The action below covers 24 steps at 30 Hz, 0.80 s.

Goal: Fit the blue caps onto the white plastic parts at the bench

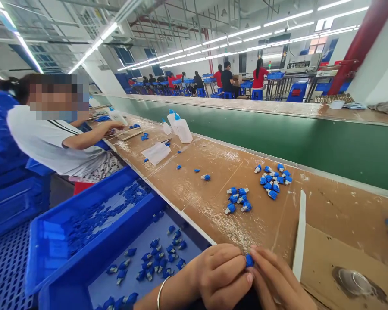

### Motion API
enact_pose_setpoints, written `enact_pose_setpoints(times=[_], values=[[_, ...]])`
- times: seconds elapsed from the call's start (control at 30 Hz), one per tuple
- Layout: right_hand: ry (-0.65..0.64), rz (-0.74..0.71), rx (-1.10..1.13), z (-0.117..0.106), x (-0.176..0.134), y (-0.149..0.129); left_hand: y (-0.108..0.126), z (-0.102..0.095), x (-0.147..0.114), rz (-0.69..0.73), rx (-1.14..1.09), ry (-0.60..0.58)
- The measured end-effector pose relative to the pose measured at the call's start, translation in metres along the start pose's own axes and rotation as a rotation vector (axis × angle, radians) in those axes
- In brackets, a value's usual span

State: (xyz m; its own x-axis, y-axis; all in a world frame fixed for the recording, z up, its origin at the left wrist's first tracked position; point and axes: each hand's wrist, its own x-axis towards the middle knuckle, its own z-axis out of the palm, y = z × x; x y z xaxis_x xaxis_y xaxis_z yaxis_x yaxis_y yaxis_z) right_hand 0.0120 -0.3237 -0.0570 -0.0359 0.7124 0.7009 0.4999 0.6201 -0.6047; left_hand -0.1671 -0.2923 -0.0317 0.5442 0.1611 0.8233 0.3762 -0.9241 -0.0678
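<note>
At the table's near edge, my left hand (224,273) is closed with its fingers curled, and it grips a small blue piece (249,260) at the fingertips. The thumb and fingers of my right hand (274,277) pinch the same piece from the other side. Fingers cover most of it, so its shape is hard to make out. Just beyond the hands lies a small group of blue pieces with pale grey ends (236,199). Farther right on the tabletop is a second such cluster (273,181).
Left of my hands, a blue bin (93,280) holds several similar pieces; another blue bin (48,241) stands beyond it. White bottles (183,130) and a white sheet (155,153) are on the table (207,224). A clear round dish (354,282) sits on cardboard at right. A co-worker (54,137) works at left.
</note>
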Motion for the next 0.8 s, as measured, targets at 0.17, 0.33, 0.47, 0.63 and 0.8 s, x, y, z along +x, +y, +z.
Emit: enact_pose_setpoints(times=[0.17, 0.33, 0.47, 0.63, 0.8], values=[[0.039, -0.052, -0.022, -0.004, -0.002, -0.009, 0.0, 0.009, 0.001, 0.082, 0.006, 0.047], [-0.013, -0.02, -0.056, -0.013, -0.013, -0.008, -0.002, 0.024, 0.002, 0.181, -0.084, 0.086], [-0.063, -0.017, -0.126, -0.02, -0.019, -0.01, -0.004, 0.032, 0.003, 0.306, -0.131, 0.054], [-0.142, -0.139, -0.275, -0.028, -0.022, -0.01, -0.006, 0.031, 0.007, 0.36, -0.154, -0.013], [-0.243, -0.179, -0.407, -0.031, -0.026, -0.008, -0.006, 0.036, 0.012, 0.343, -0.153, -0.001]])
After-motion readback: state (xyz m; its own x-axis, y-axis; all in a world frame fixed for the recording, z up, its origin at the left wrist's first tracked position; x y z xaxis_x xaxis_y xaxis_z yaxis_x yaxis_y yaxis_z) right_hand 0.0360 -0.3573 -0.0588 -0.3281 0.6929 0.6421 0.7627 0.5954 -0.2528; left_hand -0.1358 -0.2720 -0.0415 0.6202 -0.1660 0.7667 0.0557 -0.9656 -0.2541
